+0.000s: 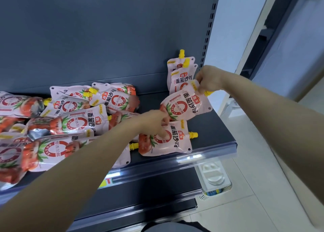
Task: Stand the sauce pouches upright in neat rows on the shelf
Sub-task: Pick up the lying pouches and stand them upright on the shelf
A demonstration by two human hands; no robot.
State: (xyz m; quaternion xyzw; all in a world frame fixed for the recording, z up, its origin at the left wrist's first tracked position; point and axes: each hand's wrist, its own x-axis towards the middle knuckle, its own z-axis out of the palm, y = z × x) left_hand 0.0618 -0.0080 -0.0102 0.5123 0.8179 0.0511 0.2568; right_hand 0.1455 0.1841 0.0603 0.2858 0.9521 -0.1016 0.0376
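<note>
Tilted pouch (185,103) in air near shelf's (219,137) right edge. Right hand (208,81) pinches top by yellow cap, left hand (156,121) closed on bottom, likely to tip it upright. Two standing pouches (180,72) wait at back right corner. Flat pile (70,123) fills left side.

Two pouches standing upright (180,73), one tilted pouch (185,105) held up — the heap of flat pouches (66,123) is too jumbled to count.

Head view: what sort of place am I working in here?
Probably a shop aisle: a dark metal shelf with a price-label strip along its edge, stocked with many identical sauce pouches.
</note>
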